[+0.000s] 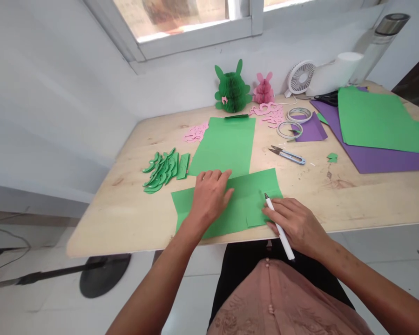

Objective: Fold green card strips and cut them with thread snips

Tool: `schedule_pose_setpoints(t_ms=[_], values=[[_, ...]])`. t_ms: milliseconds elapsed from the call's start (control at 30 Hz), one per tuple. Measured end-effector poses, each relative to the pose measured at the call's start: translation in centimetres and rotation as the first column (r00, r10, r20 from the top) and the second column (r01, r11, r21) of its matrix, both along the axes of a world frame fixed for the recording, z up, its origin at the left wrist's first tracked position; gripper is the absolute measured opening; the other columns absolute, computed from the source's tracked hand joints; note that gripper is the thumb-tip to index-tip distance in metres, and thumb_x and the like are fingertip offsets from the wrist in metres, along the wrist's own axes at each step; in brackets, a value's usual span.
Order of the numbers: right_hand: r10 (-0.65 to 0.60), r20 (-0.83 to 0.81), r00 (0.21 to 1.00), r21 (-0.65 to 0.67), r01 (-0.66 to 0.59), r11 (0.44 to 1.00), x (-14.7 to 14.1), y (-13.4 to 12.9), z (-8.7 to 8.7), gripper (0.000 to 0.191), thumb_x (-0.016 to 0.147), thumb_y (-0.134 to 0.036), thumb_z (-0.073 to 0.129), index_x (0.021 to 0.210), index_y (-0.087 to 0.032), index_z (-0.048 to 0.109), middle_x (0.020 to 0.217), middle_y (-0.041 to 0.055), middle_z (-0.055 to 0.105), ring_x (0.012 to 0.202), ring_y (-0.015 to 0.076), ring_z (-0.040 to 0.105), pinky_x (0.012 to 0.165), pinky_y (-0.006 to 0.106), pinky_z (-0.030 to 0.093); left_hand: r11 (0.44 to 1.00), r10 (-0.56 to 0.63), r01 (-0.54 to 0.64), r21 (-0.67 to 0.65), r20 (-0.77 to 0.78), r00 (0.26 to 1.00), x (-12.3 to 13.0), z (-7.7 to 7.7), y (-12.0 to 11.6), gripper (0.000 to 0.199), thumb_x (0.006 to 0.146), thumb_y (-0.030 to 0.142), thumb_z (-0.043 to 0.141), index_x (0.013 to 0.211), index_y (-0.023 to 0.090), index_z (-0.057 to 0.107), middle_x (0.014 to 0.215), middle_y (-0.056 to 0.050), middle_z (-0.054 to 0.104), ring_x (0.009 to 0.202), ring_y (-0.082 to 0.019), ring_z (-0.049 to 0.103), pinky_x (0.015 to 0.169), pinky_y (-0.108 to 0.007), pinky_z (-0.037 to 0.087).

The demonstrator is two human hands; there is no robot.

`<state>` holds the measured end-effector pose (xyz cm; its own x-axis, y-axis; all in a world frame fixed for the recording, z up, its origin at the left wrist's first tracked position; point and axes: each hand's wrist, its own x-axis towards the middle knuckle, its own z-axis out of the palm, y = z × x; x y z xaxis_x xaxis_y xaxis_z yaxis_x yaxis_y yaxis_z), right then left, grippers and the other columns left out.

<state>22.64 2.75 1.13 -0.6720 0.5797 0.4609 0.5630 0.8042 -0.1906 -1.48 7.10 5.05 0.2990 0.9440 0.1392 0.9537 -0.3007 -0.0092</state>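
Note:
My left hand (pixel 211 195) lies on a creased sheet of green paper (pixel 230 211) at the table's front edge, thumb apart from the fingers. My right hand (pixel 296 223) holds a white pen (pixel 281 232), its dark tip pointing away from me and resting near a smaller green paper piece (pixel 256 214). That piece lies on the right part of the creased sheet. Just beyond my left hand another green sheet (pixel 226 144) lies flat, partly covered by the nearer one. To the left are stacked green cut-out shapes (pixel 164 172) and green paper strips (pixel 183 166).
Blue-handled thread snips (pixel 288 156), tape rolls (pixel 289 130) and pink cut-outs (pixel 195 132) lie farther back. A green honeycomb paper figure (pixel 233 93) and a pink one (pixel 264 90) stand by the wall. On the right are green sheets (pixel 380 121) over purple paper (pixel 380 160), a fan (pixel 300 77) and a bottle (pixel 377 51).

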Motion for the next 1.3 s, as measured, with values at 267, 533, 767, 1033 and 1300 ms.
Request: schedule_pose_setpoints(t_ms=[267, 533, 767, 1033, 1300], values=[[-0.015, 0.013, 1.000, -0.014, 0.015, 1.000, 0.00, -0.02, -0.10, 0.021, 0.090, -0.012, 0.050, 0.108, -0.013, 0.062, 0.102, 0.0130, 0.069, 0.105, 0.0269, 0.061, 0.087, 0.042, 0.048, 0.998, -0.057, 0.057, 0.008, 0.041, 0.998, 0.39, 0.20, -0.33, 0.011, 0.086, 0.019, 0.056, 0.093, 0.021, 0.064, 0.087, -0.004, 0.069, 0.087, -0.025, 0.060, 0.086, -0.039, 0.040], [0.006, 0.021, 1.000, -0.017, -0.006, 1.000, -0.18, -0.18, 0.09, 0.022, 0.091, -0.013, 0.048, 0.109, -0.013, 0.062, 0.105, 0.0135, 0.068, 0.107, 0.0268, 0.060, 0.087, 0.043, 0.047, 0.987, -0.139, 0.135, 0.082, 0.047, 0.989, 0.81, 0.10, 0.34, 0.020, 0.089, 0.017, 0.046, 0.082, 0.022, 0.063, 0.081, -0.004, 0.069, 0.081, -0.022, 0.060, 0.091, -0.044, 0.038], [0.037, 0.044, 0.998, -0.002, -0.037, 0.999, 0.03, -0.04, 0.08, 0.022, 0.094, -0.012, 0.045, 0.107, -0.013, 0.062, 0.102, 0.0135, 0.069, 0.107, 0.0268, 0.059, 0.089, 0.043, 0.046, 0.986, -0.151, 0.142, 0.091, 0.093, 0.984, 0.86, -0.11, 0.50, 0.022, 0.090, 0.017, 0.044, 0.083, 0.022, 0.064, 0.084, -0.005, 0.070, 0.084, -0.022, 0.061, 0.098, -0.048, 0.035], [0.074, 0.082, 0.994, -0.004, -0.074, 0.997, 0.55, 0.21, 0.20, 0.025, 0.096, -0.016, 0.042, 0.111, -0.015, 0.062, 0.110, 0.0138, 0.068, 0.110, 0.0261, 0.059, 0.087, 0.043, 0.049, 0.990, -0.131, 0.121, 0.070, 0.150, 0.980, 0.83, -0.09, 0.19, 0.022, 0.089, 0.015, 0.045, 0.083, 0.022, 0.064, 0.080, -0.004, 0.071, 0.084, -0.021, 0.064, 0.101, -0.049, 0.034], [0.086, 0.092, 0.992, 0.007, -0.087, 0.996, 0.59, 0.45, 0.31, 0.024, 0.096, -0.016, 0.042, 0.110, -0.015, 0.062, 0.107, 0.0134, 0.069, 0.108, 0.0259, 0.060, 0.086, 0.043, 0.051, 0.988, -0.143, 0.135, 0.077, 0.114, 0.983, 0.79, -0.16, -0.01, 0.022, 0.089, 0.016, 0.044, 0.084, 0.021, 0.065, 0.075, -0.004, 0.069, 0.075, -0.019, 0.064, 0.101, -0.048, 0.036]])
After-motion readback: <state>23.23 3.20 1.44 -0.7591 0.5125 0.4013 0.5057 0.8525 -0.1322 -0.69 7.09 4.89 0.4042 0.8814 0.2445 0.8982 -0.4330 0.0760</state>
